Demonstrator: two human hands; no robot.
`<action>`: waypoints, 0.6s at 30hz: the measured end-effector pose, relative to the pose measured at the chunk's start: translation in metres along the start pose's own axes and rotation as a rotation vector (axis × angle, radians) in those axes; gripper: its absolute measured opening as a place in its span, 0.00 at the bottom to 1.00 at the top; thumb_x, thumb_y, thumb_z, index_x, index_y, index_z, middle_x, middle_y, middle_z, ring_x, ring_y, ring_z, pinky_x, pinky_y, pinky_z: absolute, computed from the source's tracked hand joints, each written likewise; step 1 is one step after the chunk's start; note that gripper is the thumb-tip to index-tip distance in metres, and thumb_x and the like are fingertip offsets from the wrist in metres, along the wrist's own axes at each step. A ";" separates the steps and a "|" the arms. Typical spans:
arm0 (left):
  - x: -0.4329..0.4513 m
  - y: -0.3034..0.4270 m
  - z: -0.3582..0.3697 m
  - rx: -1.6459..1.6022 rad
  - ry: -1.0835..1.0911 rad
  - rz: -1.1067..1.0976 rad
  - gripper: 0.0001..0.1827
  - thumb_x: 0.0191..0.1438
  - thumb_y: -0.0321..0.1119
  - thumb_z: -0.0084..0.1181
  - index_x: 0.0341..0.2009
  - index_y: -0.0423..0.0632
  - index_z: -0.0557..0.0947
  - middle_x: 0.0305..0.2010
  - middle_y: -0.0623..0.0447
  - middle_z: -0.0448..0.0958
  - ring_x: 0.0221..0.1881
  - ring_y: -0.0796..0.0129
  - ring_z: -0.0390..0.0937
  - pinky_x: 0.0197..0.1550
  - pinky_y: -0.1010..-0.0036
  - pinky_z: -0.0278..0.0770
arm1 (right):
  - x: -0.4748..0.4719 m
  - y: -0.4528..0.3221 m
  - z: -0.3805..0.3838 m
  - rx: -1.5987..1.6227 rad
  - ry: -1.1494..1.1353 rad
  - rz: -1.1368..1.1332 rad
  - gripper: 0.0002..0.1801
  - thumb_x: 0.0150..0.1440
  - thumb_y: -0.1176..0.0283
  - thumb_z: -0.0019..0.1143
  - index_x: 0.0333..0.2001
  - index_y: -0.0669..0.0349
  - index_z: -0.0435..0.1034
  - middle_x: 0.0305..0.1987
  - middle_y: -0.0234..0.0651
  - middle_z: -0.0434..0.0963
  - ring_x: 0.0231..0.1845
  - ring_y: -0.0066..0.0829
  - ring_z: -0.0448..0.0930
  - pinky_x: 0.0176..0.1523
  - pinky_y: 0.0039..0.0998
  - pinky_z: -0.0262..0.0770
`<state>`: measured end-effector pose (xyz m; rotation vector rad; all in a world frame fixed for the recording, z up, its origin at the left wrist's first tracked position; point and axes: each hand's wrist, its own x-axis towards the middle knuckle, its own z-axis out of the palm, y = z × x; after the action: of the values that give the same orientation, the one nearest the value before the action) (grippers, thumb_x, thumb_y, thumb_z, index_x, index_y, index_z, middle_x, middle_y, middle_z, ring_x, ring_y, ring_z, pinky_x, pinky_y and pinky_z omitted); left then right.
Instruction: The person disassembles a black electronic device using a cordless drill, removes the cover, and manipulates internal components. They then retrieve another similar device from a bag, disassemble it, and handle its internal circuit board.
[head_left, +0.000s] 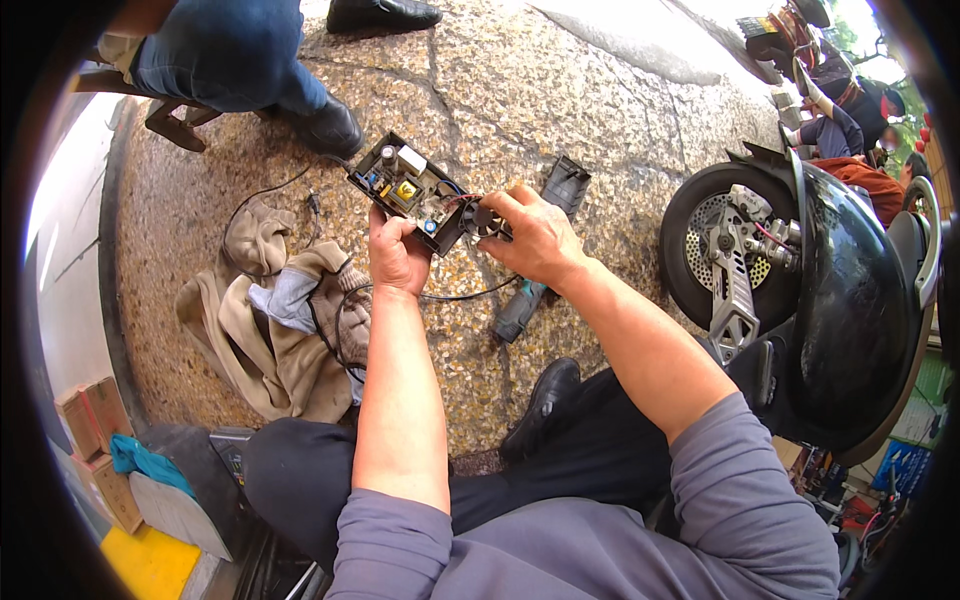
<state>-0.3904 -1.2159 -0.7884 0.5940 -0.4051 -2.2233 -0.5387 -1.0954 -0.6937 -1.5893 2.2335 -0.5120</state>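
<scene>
My left hand (397, 251) holds a black plastic case (448, 238) from its near left side. The case is uncovered and shows a circuit board with a yellow-wrapped transformer (406, 192), capacitors and wires. At its right end, my right hand (532, 229) grips a small black cooling fan (478, 217) between thumb and fingers. Thin red and dark wires run from the fan towards the board. Beyond my right hand a black ribbed plastic cover (566, 184) lies on the ground. A teal and black power tool (519, 313) lies below that hand, its front end hidden.
Rumpled beige cloth (281, 360) and a black cable (341, 322) lie at left. A seated person's jeans (217, 56) and black shoe (330, 129) are at upper left. A motor scooter (847, 300) stands at right, its wheel towards me. Cardboard boxes (94, 420) sit at lower left.
</scene>
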 end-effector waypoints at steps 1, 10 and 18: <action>0.001 0.000 0.000 0.000 0.002 0.002 0.37 0.42 0.22 0.42 0.63 0.47 0.67 0.59 0.47 0.72 0.60 0.51 0.72 0.66 0.51 0.69 | 0.000 -0.001 -0.001 -0.007 -0.011 -0.005 0.24 0.49 0.60 0.68 0.48 0.54 0.71 0.42 0.45 0.74 0.44 0.50 0.80 0.47 0.44 0.78; 0.001 0.000 -0.002 -0.052 0.014 0.023 0.38 0.40 0.21 0.43 0.62 0.45 0.67 0.56 0.47 0.72 0.57 0.52 0.73 0.64 0.53 0.70 | 0.001 -0.003 0.000 -0.029 0.009 -0.019 0.23 0.48 0.59 0.70 0.43 0.57 0.70 0.40 0.43 0.74 0.43 0.48 0.80 0.45 0.43 0.78; 0.001 0.000 -0.002 -0.042 0.005 0.021 0.38 0.42 0.22 0.43 0.64 0.46 0.68 0.59 0.47 0.72 0.59 0.51 0.72 0.66 0.53 0.68 | 0.001 0.000 0.003 -0.035 0.036 -0.038 0.23 0.48 0.60 0.69 0.44 0.57 0.70 0.40 0.43 0.74 0.41 0.48 0.79 0.45 0.43 0.77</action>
<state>-0.3897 -1.2171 -0.7904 0.5704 -0.3590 -2.2044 -0.5372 -1.0965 -0.6964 -1.6554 2.2541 -0.5193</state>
